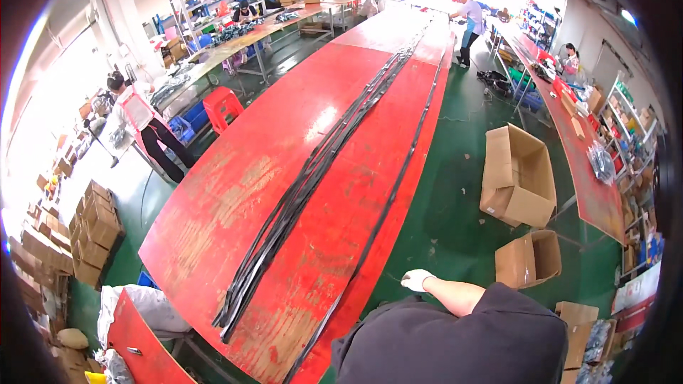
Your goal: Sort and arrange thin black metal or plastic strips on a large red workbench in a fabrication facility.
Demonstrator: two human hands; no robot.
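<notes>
1. The bundle of long black strips lies left of the grip, lengthwise on the red worktable; a separate black strip lies between bundle and grip, near the table's right edge.
2. In my judgement, the laying out of the bundle is mostly done; the separate strip is not joined with it (maybe this part is left, but I cannot be sure).
3. The right hand, in a white glove, is just beside the table edge. Whether its fingers are apart or closed on something, I cannot tell; the left hand is out of view.
4. Right of the grip stand a small open carton and, farther ahead, a larger one.
5. Far ahead of the grip, a co-worker in a blue apron stands by the table.
</notes>
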